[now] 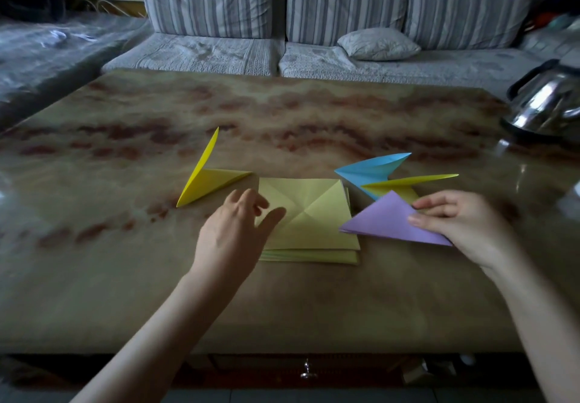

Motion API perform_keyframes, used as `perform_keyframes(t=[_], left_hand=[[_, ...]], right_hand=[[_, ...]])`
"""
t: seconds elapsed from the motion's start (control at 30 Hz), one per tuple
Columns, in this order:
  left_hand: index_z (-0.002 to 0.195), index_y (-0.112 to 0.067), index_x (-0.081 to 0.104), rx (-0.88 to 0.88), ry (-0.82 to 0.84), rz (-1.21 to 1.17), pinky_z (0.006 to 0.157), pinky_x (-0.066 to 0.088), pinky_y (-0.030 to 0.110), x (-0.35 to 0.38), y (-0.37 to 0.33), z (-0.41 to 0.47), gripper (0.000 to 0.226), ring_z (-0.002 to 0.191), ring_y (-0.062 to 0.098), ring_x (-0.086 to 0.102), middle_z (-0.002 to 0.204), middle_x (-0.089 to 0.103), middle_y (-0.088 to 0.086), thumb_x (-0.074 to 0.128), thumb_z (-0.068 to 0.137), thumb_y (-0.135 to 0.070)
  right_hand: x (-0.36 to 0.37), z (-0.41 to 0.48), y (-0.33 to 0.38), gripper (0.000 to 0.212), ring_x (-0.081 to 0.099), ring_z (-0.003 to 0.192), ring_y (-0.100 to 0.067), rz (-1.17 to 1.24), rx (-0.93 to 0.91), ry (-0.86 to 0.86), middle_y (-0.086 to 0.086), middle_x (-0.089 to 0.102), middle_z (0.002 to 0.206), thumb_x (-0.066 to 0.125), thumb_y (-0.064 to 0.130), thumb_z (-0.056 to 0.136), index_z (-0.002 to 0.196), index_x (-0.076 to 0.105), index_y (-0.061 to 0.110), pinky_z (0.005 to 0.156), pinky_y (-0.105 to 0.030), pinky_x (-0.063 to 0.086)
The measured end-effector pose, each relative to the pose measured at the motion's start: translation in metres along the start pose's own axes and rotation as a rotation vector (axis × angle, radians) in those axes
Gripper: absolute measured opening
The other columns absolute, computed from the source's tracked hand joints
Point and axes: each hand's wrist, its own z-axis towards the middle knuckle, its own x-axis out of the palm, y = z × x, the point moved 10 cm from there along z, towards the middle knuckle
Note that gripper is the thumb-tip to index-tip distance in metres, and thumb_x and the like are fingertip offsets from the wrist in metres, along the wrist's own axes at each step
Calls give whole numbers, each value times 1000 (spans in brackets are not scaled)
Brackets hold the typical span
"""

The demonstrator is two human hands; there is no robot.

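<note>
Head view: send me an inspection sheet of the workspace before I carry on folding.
Surface: marbled brown-beige table top, glossy.
Job's things: purple folded paper triangle, held at its right corner; pale yellow stack of creased square sheets at centre.
Clutter: bright yellow folded paper piece left of the stack; blue folded paper piece and second yellow folded piece overlapping behind the triangle; steel kettle at far right.
Grippers: right hand pinches the triangle; left hand relaxed over the stack's left edge, contact unclear.
Cables: nothing seen.
Surroundings: grey striped sofa with a small pillow behind the table.
</note>
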Motion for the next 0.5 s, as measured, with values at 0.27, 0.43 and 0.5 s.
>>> perform_keyframes(t=[0.27, 0.43, 0.5], left_hand=[[101, -16, 49, -71, 39, 14, 73, 40, 31, 7, 17, 3, 59, 92, 23, 57, 93, 57, -2, 77, 64, -54], [108, -18, 51, -103, 75, -66, 73, 40, 29, 13, 25, 6, 60, 90, 19, 57, 91, 58, -5, 82, 63, -42], [106, -19, 50, -120, 92, -115, 71, 39, 28, 13, 28, 8, 56, 87, 18, 56, 86, 57, -5, 83, 64, -37]], right_hand=[[-27, 15, -34, 19, 57, 75, -24, -155, 85, -165, -7, 63, 72, 75, 5, 76, 92, 64, 7, 61, -23, 43], [-32, 17, -33, 16, 62, 76, -26, -325, 59, -282, 0, 64, 73, 75, 13, 76, 87, 64, 13, 75, -34, 47], [-35, 13, -20, 13, 64, 78, -30, -362, -16, -336, -7, 69, 80, 75, 14, 76, 82, 63, 17, 76, -39, 52]])
